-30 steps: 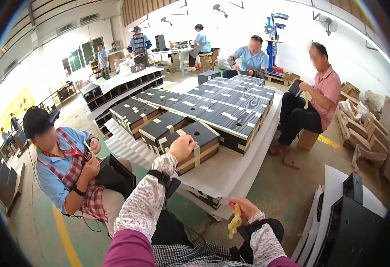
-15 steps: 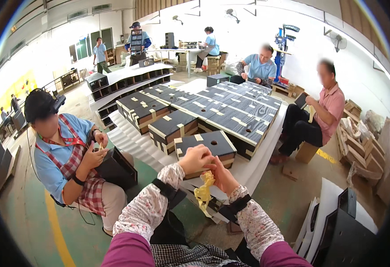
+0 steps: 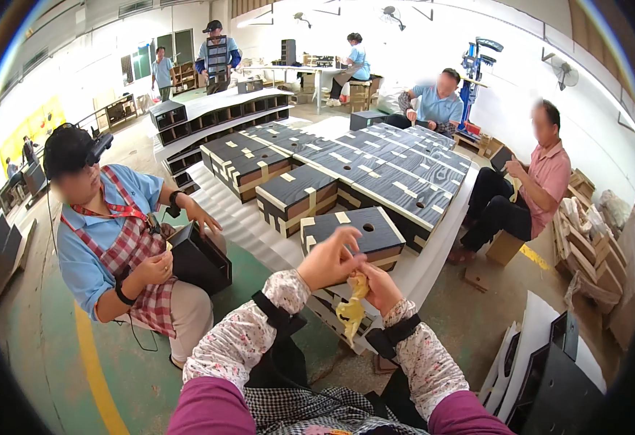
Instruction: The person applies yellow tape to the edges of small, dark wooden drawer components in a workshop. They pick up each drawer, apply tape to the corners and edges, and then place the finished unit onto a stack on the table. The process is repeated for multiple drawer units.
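Observation:
My right hand [image 3: 381, 288] is closed around the top of a crumpled bunch of yellow tape [image 3: 350, 312], which dangles below the fingers. Close against it on the left, my left hand [image 3: 330, 259] is bent, its index finger arched and its fingertips meeting those of the right. Whatever lies between those fingertips is too small to make out. Just beyond both hands sits a black box [image 3: 353, 230] with a round hole in its top and pale tape strips along its edges.
A taped black box [image 3: 297, 194] stands beside several joined ones on a table [image 3: 433, 243] covered in white sheeting. At the left, a co-worker [image 3: 107, 239] holds a black box [image 3: 200, 257]; another in pink [image 3: 549, 174] sits at the right. Dark panels [image 3: 560, 384] lean at lower right.
The view has shifted, so the scene sits further right and lower. My left fingers have loosened and the index finger has lifted. The left co-worker's far hand has moved out over their box.

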Available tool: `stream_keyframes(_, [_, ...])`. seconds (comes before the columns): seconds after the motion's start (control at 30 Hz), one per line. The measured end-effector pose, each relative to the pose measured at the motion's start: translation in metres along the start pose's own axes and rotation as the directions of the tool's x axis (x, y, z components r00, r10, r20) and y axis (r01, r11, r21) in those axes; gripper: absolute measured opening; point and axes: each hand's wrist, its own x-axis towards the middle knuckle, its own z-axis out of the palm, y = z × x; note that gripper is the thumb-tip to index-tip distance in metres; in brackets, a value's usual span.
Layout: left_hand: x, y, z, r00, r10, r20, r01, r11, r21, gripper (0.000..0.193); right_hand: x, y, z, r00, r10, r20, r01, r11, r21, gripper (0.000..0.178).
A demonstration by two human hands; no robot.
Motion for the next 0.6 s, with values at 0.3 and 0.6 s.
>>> stream_keyframes(0.3, [0.021, -0.053, 0.010, 0.987, 0.122, 0.107, -0.153, 0.496, 0.854, 0.064, -0.049, 0.027, -0.014, 0.999, 0.019, -0.036, -0.026, 0.977, -0.210, 0.029])
stream_keyframes(0.6, [0.024, -0.039, 0.023, 0.977, 0.112, 0.182, -0.213, 0.441, 0.872, 0.064, -0.086, 0.039, -0.014, 0.988, -0.100, -0.121, 0.058, 0.949, -0.309, 0.035])
